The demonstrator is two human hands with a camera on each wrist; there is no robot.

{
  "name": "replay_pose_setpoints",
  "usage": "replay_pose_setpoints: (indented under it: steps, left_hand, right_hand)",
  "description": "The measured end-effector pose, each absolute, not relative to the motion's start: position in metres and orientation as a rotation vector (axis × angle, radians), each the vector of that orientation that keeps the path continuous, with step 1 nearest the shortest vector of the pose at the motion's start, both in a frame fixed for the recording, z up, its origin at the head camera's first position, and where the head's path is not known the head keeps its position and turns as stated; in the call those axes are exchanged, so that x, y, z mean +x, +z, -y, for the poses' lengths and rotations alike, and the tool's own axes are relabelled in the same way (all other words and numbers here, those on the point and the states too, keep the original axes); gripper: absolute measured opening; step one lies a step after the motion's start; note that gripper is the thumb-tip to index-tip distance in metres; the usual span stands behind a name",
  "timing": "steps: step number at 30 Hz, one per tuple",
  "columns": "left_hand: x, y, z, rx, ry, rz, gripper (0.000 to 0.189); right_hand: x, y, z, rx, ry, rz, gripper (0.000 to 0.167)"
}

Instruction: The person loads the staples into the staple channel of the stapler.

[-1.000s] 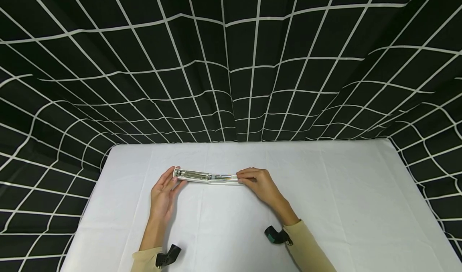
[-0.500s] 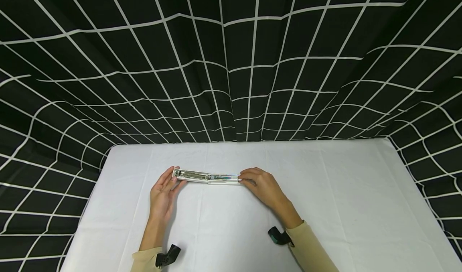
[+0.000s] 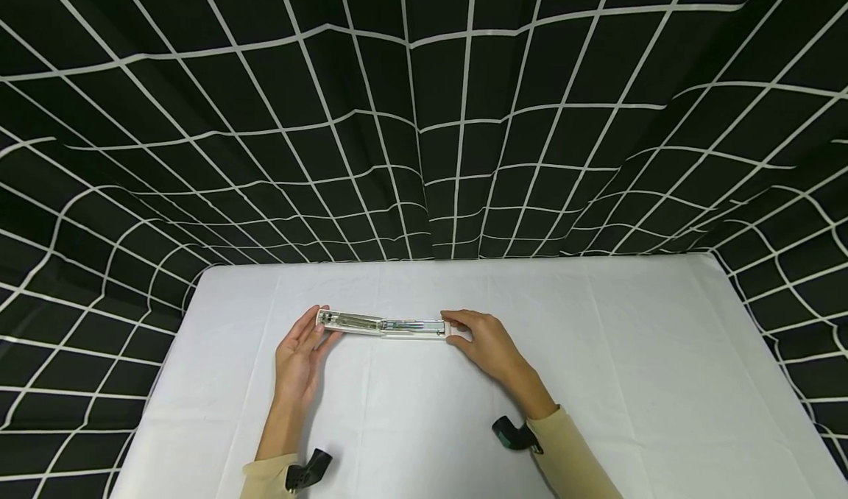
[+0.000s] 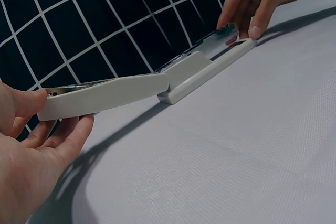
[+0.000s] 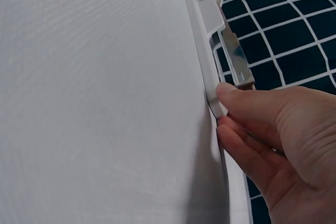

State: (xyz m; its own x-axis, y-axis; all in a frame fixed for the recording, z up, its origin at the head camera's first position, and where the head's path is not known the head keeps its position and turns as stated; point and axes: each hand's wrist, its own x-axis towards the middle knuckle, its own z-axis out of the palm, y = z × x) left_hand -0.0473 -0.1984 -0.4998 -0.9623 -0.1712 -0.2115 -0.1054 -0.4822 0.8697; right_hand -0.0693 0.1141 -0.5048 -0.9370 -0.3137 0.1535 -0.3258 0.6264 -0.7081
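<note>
A white stapler [image 3: 414, 335] lies opened out at the middle of the table. Its hinged arm [image 4: 115, 95] tilts up to the left, its inner metal parts facing up. In the left wrist view, a metal strip [image 4: 218, 43] stands raised above the base. My left hand [image 3: 298, 359] grips the arm's free end, thumb above and fingers beneath. At the base's right end is my right hand [image 3: 493, 344]. Thumb and fingers hold that end between them in the right wrist view, close to the metal strip's tip [image 5: 242, 74].
White cloth [image 3: 629, 352] covers the table. Behind and on both sides hangs a black curtain [image 3: 450, 153] with a white grid. A black wrist device [image 3: 308, 471] sits on the left sleeve and another [image 3: 515, 434] on the right.
My right hand has shifted slightly right, and its fingers have spread apart, so the base's right end now shows. The left hand and the stapler have stayed in place.
</note>
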Motion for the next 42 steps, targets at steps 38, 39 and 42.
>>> replay_pose_setpoints:
  steps: [38,39,42]
  left_hand:
    - [-0.048,-0.490,0.172,0.041,-2.271,1.795,0.037]
    - [-0.049,-0.489,0.172,0.015,-2.251,1.801,0.036]
    - [-0.051,-0.488,0.169,-0.084,-2.186,1.816,0.035]
  right_hand:
    - [-0.069,-0.513,-0.103,0.061,1.856,2.593,0.046]
    - [-0.069,-0.513,-0.103,0.061,1.864,2.594,0.046]
    - [-0.071,-0.512,-0.102,0.055,1.895,2.588,0.046]
